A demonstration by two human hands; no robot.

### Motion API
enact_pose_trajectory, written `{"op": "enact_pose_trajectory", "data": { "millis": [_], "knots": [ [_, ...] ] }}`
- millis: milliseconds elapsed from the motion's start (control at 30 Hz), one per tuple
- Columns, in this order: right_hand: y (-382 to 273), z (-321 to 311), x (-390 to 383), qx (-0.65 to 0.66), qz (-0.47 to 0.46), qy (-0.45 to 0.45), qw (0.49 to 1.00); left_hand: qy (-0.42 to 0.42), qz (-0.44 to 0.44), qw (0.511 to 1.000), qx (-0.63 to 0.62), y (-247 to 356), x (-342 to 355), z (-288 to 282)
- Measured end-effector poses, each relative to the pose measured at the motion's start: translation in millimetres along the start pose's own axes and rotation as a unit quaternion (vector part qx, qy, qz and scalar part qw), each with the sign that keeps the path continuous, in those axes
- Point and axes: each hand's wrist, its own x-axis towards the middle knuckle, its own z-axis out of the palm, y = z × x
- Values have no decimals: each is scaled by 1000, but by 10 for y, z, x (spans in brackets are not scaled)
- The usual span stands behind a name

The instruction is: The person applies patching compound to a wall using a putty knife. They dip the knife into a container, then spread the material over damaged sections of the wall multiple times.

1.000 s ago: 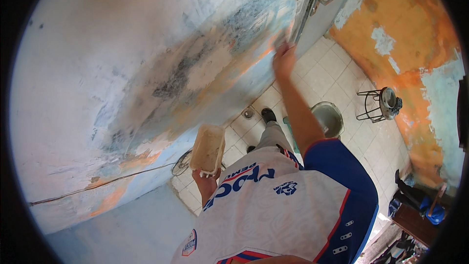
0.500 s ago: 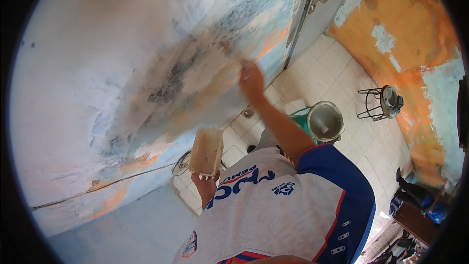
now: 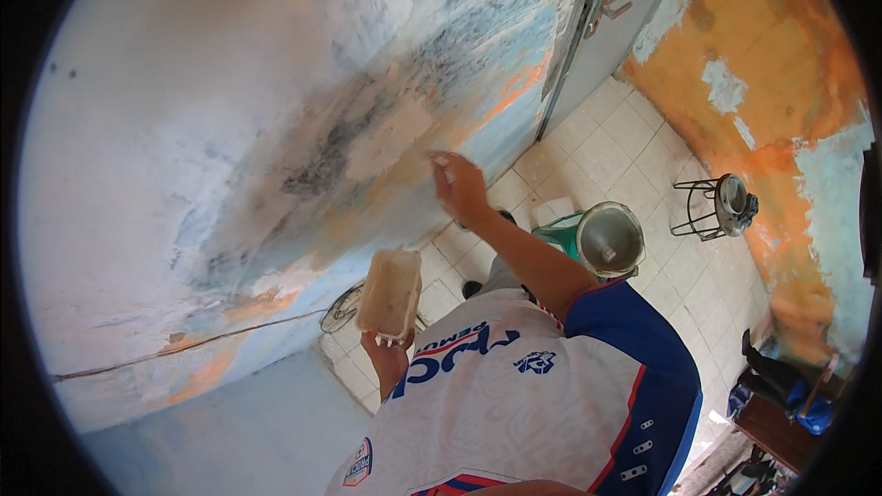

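Observation:
My left hand (image 3: 386,358) grips a cream-coloured rectangular plastic tub (image 3: 388,292) from below, its inside smeared with pale material. My right hand (image 3: 459,188) is beside the patchy painted wall (image 3: 276,110), fingers closed around something small and pale that I cannot make out; whether it touches the wall I cannot tell. The wall shows white, grey, blue and orange patches and smudges. Below and to the right of my right forearm, a green bucket (image 3: 610,237) with grey, smeared insides stands on the white tiled floor (image 3: 606,138).
A grey door (image 3: 611,28) with a handle is at the upper right. An orange, patchy wall (image 3: 753,73) runs along the right. A black metal stand (image 3: 707,207) holds a grey container. Dark clutter and brown furniture (image 3: 772,413) sit at lower right, coiled wire (image 3: 340,308) at left.
My right hand has moved from beside the door frame down and leftward along the wall. The tub has shifted slightly downward in view, and more of the bucket shows.

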Motion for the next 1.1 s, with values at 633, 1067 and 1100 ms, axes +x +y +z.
{"op": "enact_pose_trajectory", "data": {
  "millis": [633, 1067, 1100],
  "knots": [
    [705, -777, 1457, -221, -160, 301, 914, 30, -9, 999, -36, 26, -76, -27],
    [-468, -1493, 230, -77, -266, 41, 960, -183, 110, 970, 121, 154, -95, 708],
    [-486, -1518, 112, -62, -241, 39, 968, -206, 117, 967, 95, 116, -17, 716]
  ]
}}
